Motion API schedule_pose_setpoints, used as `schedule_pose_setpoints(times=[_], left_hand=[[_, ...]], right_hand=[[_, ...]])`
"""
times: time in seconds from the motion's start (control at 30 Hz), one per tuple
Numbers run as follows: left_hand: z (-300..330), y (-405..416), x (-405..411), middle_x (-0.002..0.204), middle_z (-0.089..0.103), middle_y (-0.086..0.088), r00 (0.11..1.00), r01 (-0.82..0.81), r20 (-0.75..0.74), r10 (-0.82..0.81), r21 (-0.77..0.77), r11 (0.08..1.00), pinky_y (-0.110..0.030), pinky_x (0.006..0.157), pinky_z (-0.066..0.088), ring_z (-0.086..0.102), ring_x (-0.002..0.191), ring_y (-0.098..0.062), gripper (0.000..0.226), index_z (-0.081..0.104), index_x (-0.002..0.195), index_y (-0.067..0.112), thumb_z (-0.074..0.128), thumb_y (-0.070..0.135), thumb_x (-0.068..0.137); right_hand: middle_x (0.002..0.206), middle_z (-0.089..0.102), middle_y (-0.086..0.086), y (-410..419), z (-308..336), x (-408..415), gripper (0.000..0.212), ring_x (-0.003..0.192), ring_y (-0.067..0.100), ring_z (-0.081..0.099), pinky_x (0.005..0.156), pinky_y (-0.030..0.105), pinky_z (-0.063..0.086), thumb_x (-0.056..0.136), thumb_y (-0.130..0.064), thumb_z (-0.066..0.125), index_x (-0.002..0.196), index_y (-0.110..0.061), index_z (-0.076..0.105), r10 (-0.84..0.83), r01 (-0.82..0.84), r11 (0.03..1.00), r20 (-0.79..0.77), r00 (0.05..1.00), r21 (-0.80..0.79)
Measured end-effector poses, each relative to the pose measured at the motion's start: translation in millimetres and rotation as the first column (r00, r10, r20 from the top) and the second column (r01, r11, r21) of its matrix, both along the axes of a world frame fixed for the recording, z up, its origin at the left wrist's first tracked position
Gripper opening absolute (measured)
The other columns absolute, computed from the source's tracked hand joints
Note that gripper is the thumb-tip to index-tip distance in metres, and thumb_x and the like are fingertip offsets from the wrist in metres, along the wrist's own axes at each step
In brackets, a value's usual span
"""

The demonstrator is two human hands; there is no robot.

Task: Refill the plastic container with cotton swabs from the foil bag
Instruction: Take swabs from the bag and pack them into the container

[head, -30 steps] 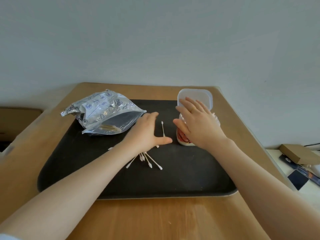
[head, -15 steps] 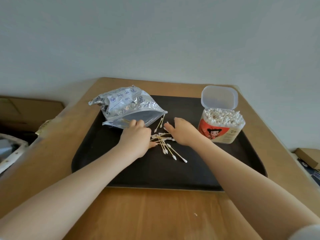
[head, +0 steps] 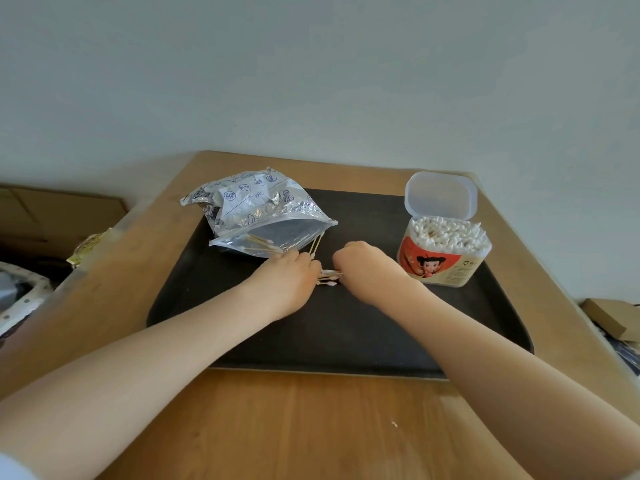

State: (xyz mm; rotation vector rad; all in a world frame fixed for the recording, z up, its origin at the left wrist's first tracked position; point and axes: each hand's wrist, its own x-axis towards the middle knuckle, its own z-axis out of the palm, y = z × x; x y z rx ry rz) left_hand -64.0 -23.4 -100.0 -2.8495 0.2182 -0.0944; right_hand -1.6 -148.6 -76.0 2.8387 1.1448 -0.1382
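Observation:
A silver foil bag (head: 258,213) lies open at the back left of a black tray (head: 346,337), a few swabs showing in its mouth. The plastic container (head: 445,251) stands at the back right, lid flipped up, packed with white swabs. Between them a small bunch of loose cotton swabs (head: 327,277) lies on the tray. My left hand (head: 287,275) and my right hand (head: 363,263) are pressed in on the bunch from either side, fingers curled around it. Most of the bunch is hidden under my fingers.
The tray sits on a wooden table (head: 311,427) against a pale wall. A cardboard box (head: 609,315) lies off the table's right edge. Clutter and a brown box (head: 52,220) are to the left, below table level.
My right hand left the container and both hands came together, sweeping the scattered swabs into one tight bunch. The camera view shifted left and pulled back.

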Motion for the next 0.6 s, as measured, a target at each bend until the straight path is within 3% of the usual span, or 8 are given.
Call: schedule_pose_setpoints(times=[0.23, 0.33, 0.43, 0.5, 0.6], left_hand=[[3.2, -4.8, 3.3, 0.123, 0.050, -0.014, 0.995, -0.062, -0.076, 0.061, -0.019, 0.998, -0.034, 0.091, 0.039, 0.048, 0.112, -0.028, 0.026, 0.041, 0.119, 0.006, 0.028, 0.010, 0.097], [9.5, -6.7, 2.1, 0.117, 0.054, -0.015, 0.990, -0.120, -0.096, 0.106, -0.153, 0.981, -0.033, 0.083, 0.042, 0.054, 0.105, -0.028, 0.023, 0.041, 0.116, 0.006, 0.030, 0.007, 0.096], [12.4, -1.8, 3.1, 0.106, 0.059, -0.016, 0.967, -0.252, -0.137, 0.214, -0.431, 0.866, -0.035, 0.073, 0.040, 0.058, 0.096, -0.034, 0.025, 0.041, 0.116, 0.004, 0.025, 0.013, 0.099], [10.0, 2.6, 4.6, 0.099, 0.059, -0.016, 0.961, -0.273, -0.129, 0.244, -0.583, 0.766, -0.036, 0.070, 0.039, 0.058, 0.091, -0.035, 0.024, 0.039, 0.116, 0.004, 0.025, 0.016, 0.100], [8.3, 9.1, 8.2, 0.081, 0.058, -0.006, 0.971, -0.159, -0.008, 0.241, -0.771, 0.617, -0.028, 0.053, 0.037, 0.054, 0.065, -0.016, 0.018, 0.043, 0.101, 0.007, 0.034, 0.023, 0.100]], right_hand=[[0.108, 0.059, 0.012, 6.2, 12.4, -3.3, 0.021, 0.096, 0.028, 0.062, 0.069, 0.028, 0.043, 0.089, -0.002, 0.051, 0.108, -0.003, 0.060, 0.012, -0.004, 0.980, 0.042, 0.999, -0.201], [0.101, 0.058, 0.011, 2.1, 18.2, -0.2, 0.022, 0.087, 0.025, 0.060, 0.067, 0.027, 0.044, 0.087, -0.009, 0.057, 0.107, -0.004, 0.060, -0.032, 0.030, 0.976, -0.002, 0.999, -0.215], [0.077, 0.050, 0.004, -5.9, 22.6, 8.6, 0.011, 0.068, 0.020, 0.052, 0.058, 0.025, 0.042, 0.084, -0.018, 0.060, 0.083, -0.006, 0.057, -0.091, 0.085, 0.992, -0.067, 0.994, -0.098], [0.064, 0.046, 0.002, -12.5, 24.7, 13.6, 0.023, 0.062, 0.020, 0.046, 0.048, 0.023, 0.033, 0.082, -0.018, 0.058, 0.064, -0.008, 0.047, -0.129, 0.134, 0.990, -0.110, 0.986, 0.035], [0.060, 0.053, 0.003, -22.6, 23.9, 17.4, 0.018, 0.056, 0.017, 0.047, 0.048, 0.022, 0.037, 0.079, -0.012, 0.058, 0.064, -0.005, 0.053, -0.150, 0.262, 0.885, -0.298, 0.943, 0.385]])
